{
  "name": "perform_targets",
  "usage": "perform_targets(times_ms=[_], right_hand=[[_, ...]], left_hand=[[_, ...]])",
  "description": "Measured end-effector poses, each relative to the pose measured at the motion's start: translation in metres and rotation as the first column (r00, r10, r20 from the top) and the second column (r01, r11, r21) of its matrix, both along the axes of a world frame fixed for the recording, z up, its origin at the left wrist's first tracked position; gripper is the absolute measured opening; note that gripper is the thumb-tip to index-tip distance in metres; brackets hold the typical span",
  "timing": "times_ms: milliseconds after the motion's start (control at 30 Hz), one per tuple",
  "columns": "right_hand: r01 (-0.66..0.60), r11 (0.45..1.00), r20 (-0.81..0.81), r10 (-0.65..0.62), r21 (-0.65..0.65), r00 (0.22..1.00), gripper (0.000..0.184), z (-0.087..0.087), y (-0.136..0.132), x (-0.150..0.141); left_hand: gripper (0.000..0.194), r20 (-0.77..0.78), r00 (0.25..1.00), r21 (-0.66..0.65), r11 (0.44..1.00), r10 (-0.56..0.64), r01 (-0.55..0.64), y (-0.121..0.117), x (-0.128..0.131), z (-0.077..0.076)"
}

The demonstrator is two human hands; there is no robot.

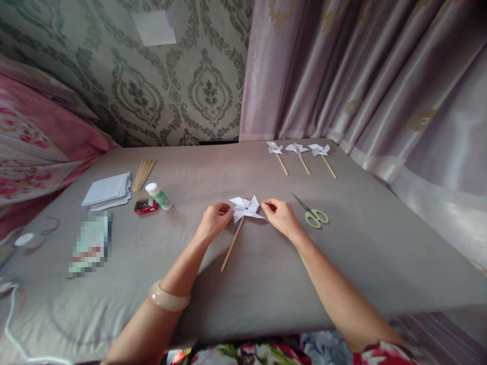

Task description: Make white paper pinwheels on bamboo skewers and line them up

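A white paper pinwheel [249, 208] with a dark pin at its centre lies in front of me on the grey cloth. Its wooden stick [232, 245] slants down toward me. At the pinwheel's left blade, my left hand [215, 221] has its fingers bent and closed on the paper edge. My right hand [280, 217] is closed in a pinch at the right blade; its fingertips partly hide the contact. Green-handled scissors [314, 217] lie just right of my right hand, blades pointing away to the left.
Three finished-looking pinwheels [298, 149] lie at the back right. On the left are folded white paper [108, 190], several wooden sticks [143, 174], a red box of small pins [145, 206], a glue bottle [159, 196] and a blurred packet [91, 243]. A white cable [13, 324] runs front left.
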State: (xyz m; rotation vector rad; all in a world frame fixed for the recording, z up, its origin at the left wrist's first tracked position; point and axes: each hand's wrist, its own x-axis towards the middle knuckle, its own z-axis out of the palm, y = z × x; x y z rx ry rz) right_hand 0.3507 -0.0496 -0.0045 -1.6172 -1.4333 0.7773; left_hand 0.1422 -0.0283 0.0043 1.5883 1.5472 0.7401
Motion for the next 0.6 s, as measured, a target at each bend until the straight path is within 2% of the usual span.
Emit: perform_targets(times_ms=[67, 133, 200, 367, 600], right_hand=[[-0.098, 0.983, 0.148, 0.074, 0.157, 0.986, 0.013, 0.002, -0.006, -0.009], [-0.177, 0.962, 0.244, 0.124, 0.209, 0.962, 0.013, 0.005, -0.011, -0.018], [-0.206, 0.957, 0.288, 0.142, 0.205, 0.947, 0.015, 0.006, -0.014, -0.024], [-0.188, 0.969, 0.295, 0.134, 0.162, 0.946, 0.02, 0.003, -0.014, -0.029], [-0.139, 0.984, 0.263, 0.105, 0.111, 0.959, 0.02, 0.001, -0.013, -0.033]], left_hand=[[0.023, -0.061, 0.998, 0.026, 0.999, -0.024, 0.026, 0.002, 0.003, 0.001], [0.023, -0.087, 0.995, 0.048, 0.998, -0.046, 0.05, 0.002, 0.007, 0.003], [0.023, -0.091, 0.993, 0.073, 0.995, -0.069, 0.075, 0.001, 0.01, 0.003], [0.026, -0.072, 0.995, 0.131, 0.988, -0.074, 0.083, 0.001, 0.014, -0.003], [0.028, -0.054, 0.995, 0.1, 0.991, -0.088, 0.093, 0.004, 0.017, -0.009]])
